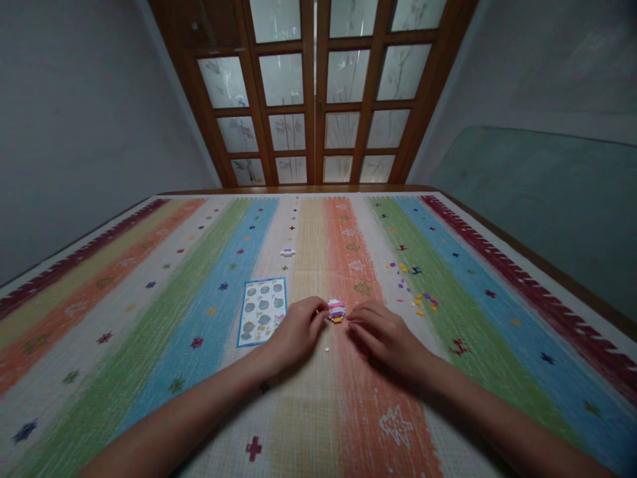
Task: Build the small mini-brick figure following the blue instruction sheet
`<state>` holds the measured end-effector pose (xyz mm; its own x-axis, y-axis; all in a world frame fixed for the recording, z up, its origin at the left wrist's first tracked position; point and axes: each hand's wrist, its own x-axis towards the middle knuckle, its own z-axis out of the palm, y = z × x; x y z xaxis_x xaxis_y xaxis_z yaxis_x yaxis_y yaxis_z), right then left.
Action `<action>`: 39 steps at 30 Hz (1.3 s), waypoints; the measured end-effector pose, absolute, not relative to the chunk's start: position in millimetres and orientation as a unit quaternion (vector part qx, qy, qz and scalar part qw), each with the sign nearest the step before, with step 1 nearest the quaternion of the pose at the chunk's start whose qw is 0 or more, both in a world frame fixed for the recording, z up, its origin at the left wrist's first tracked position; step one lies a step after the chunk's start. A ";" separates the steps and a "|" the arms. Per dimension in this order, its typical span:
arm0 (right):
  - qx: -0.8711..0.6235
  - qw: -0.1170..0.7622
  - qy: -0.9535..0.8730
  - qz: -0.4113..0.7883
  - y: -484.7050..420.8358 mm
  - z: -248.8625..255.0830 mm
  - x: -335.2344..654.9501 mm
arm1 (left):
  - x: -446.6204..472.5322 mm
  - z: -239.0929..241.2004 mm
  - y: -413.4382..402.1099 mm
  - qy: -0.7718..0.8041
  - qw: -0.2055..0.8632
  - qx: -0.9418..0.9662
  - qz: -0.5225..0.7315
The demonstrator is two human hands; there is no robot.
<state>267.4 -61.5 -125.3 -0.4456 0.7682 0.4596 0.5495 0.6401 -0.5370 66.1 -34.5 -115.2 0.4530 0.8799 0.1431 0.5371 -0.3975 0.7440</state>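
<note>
A small toy-brick model point(337, 311) in white, pink, purple and yellow layers sits between my hands on the striped tablecloth. My left hand point(301, 325) is closed at its left side, thumb and fingertips touching the edge of the model. On the other side, my right hand point(383, 332) has its fingers curled together close to the model's right edge; what they hold, if anything, is hidden. A tiny pale brick point(327, 349) lies on the cloth just below the model. The printed instruction sheet point(262, 311), blue-edged with rows of grey pictures, lies left of my left hand.
Loose yellow and purple bricks point(426, 300) are scattered to the right, with several more a little farther back. A small white-and-purple brick piece point(287, 252) lies farther off. The striped tablecloth point(308, 425) covers the table; beyond stand wood-framed glass doors point(315, 106).
</note>
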 end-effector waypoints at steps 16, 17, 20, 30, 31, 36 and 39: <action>-0.381 0.414 -0.819 0.108 -13.1 -121.7 236.5 | 68.5 -104.8 3.1 0.483 0.484 0.662 0.306; -0.391 0.411 -0.816 0.116 -13.6 -121.0 236.5 | 68.6 -104.6 2.7 0.482 0.486 0.662 0.305; -0.415 0.402 -0.804 0.142 -15.5 -119.0 236.0 | 69.2 -104.4 1.9 0.476 0.488 0.664 0.307; -0.445 0.383 -0.784 0.201 -19.8 -127.3 242.8 | 67.3 -116.2 -3.1 0.484 0.433 0.695 0.309; -0.442 0.382 -0.787 0.200 -21.2 -127.8 245.0 | 67.3 -117.9 -4.4 0.485 0.428 0.698 0.307; -0.425 0.369 -0.801 0.204 -28.6 -131.0 253.1 | 69.3 -123.7 -10.1 0.489 0.394 0.715 0.306; -0.421 0.359 -0.807 0.208 -30.6 -133.7 254.4 | 69.9 -123.1 -12.6 0.486 0.381 0.724 0.306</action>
